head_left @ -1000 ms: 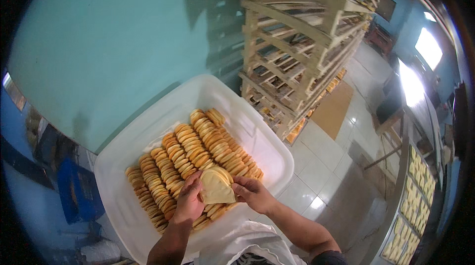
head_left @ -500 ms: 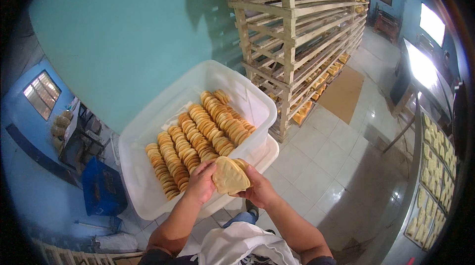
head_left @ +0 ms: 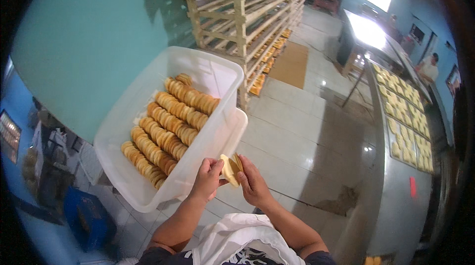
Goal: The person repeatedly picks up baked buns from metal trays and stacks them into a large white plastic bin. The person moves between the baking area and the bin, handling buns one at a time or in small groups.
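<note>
In front of my body, near the bin's front corner, both hands hold pale flat breads. My left hand (head_left: 207, 180) pinches one flat bread (head_left: 229, 170) by its left side, so that it is seen nearly edge-on. The fingers of my right hand (head_left: 254, 182) are closed on a thin, browner flat bread (head_left: 238, 161) close beside it. Whether the two pieces touch lower down is hidden by the fingers. To the left, a white plastic bin (head_left: 170, 62) holds several rows of round golden breads (head_left: 157, 142), stacked on edge.
A second white bin (head_left: 241, 125) sits under the first. Behind stands a tall wooden rack (head_left: 241, 22) with breads on its lower levels. At right, a metal table (head_left: 398, 200) bears trays of pale dough pieces (head_left: 403, 109). A blue crate (head_left: 89, 218) is at lower left; a person (head_left: 428, 68) is far right.
The view has swung right, so bin and rack sit further left. My hands have come away from over the bin's edge, and the flat breads have turned from face-on to edge-on.
</note>
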Motion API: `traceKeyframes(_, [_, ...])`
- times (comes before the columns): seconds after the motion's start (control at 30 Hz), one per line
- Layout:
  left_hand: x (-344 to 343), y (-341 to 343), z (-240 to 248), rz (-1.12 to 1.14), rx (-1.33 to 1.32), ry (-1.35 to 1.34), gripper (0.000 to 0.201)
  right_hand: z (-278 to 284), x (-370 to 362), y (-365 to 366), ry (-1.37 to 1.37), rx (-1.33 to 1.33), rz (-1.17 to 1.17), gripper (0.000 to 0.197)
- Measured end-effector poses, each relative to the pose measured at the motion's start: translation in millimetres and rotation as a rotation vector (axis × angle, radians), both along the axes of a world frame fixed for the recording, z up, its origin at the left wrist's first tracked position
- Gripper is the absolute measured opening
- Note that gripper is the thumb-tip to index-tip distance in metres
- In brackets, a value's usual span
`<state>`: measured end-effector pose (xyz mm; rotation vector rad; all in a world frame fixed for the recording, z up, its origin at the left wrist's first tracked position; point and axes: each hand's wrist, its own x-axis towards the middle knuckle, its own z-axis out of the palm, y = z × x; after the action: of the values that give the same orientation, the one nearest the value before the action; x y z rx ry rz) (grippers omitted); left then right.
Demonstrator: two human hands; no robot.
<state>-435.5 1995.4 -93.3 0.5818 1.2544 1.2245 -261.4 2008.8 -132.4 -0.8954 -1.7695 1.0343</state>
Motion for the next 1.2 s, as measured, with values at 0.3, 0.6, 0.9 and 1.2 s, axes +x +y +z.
traceKeyframes(0.3, [43,-62,-103,-0.223,0.061,-0.049,0.047,-47,-6,-113,0.100,-0.217,-0.270,0.048])
traceKeyframes(0.6, [165,-87,-96,-0.569,0.108,-0.066,0.054,-22,102,-167,0.242,-0.272,-0.541,0.055])
traceKeyframes(0.9, [325,-141,-123,-0.904,-0.308,-0.404,0.064,-54,333,-289,-0.016,-0.314,-0.797,0.045])
traceKeyframes(1.2, [396,-176,-125,-0.777,-0.381,-0.308,0.062,-93,592,-478,-0.953,-0.780,-1.659,0.087])
